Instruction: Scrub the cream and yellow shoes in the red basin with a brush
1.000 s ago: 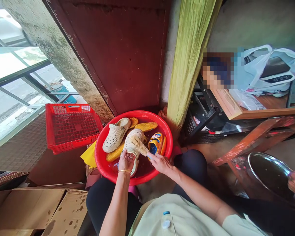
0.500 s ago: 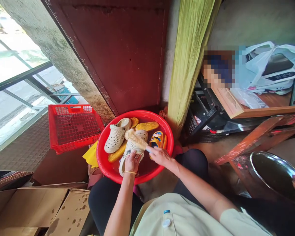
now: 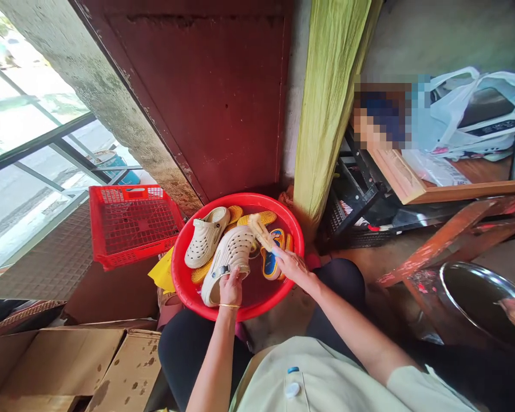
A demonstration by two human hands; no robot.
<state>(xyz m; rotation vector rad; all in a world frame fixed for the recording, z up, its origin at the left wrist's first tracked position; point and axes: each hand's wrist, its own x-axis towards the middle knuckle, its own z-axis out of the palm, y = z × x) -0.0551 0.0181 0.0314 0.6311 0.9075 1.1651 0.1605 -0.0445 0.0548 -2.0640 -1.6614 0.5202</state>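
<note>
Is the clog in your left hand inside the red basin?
Yes: the cream clog sits within the rim of the red basin, held by the left hand.

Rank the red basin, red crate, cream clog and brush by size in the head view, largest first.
1. Red plastic basin
2. Red plastic crate, though the basin's nearness to the camera makes this gap unsure
3. Cream clog
4. Scrubbing brush
</note>
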